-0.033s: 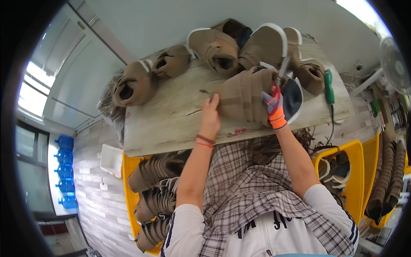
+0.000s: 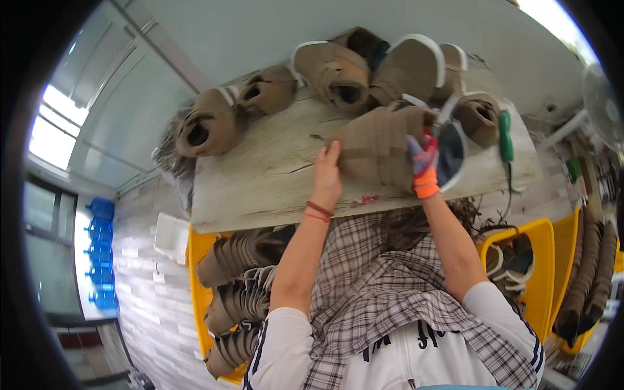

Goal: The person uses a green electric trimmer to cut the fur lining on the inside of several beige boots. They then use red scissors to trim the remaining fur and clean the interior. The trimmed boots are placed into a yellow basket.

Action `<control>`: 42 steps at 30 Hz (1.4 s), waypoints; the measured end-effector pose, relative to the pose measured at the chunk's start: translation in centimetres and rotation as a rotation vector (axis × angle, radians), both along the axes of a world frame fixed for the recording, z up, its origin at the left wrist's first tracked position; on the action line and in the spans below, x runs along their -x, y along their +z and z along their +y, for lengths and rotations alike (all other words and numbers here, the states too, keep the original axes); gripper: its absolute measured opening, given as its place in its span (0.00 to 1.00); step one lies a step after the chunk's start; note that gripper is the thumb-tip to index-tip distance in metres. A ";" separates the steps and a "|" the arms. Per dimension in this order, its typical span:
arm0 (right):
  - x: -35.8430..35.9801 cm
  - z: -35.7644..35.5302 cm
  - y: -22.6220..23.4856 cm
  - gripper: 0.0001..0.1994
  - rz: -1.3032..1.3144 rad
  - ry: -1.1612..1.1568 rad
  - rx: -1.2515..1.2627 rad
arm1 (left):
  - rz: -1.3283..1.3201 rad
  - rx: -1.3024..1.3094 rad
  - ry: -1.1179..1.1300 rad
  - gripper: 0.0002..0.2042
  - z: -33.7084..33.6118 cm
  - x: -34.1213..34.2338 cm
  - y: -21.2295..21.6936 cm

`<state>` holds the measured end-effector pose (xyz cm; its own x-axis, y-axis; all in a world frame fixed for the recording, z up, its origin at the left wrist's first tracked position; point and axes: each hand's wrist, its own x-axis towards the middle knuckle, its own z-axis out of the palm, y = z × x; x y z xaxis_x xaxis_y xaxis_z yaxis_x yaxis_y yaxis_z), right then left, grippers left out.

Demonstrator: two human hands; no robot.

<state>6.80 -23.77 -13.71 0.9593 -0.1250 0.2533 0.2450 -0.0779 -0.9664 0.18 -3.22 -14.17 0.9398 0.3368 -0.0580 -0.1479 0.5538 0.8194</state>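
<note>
My bare left hand closes on the left end of a nested stack of brown fabric shoe uppers, tilted above the near part of the table. A partly gloved right hand, purple with an orange cuff, grips red-handled scissors at the stack's right end. The blades point up and right, blurred by motion. Beside that hand shows a dark lining with a white edge. Whether the blades touch thread or fabric cannot be made out.
More brown shoe uppers line the back of the worn wooden table. A green-handled tool with a cord lies at its right. Yellow crates with stacked uppers flank my lap. A fan stands far right; blue water bottles are far left.
The whole view has shifted slightly. The scissors have turned from nearly upright toward the right, and my right hand has turned with them. My left hand keeps its hold on the stack.
</note>
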 end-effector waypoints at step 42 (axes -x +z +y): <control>18.0 -2.6 10.5 0.13 -0.531 0.624 1.244 | 0.146 0.525 -0.036 0.16 4.2 27.1 0.3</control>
<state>-11.16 -26.38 -3.18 0.5392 0.8142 0.2155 0.8421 -0.5178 -0.1507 -26.93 1.00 -13.86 0.9199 0.1954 -0.3401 -0.0270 0.8966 0.4419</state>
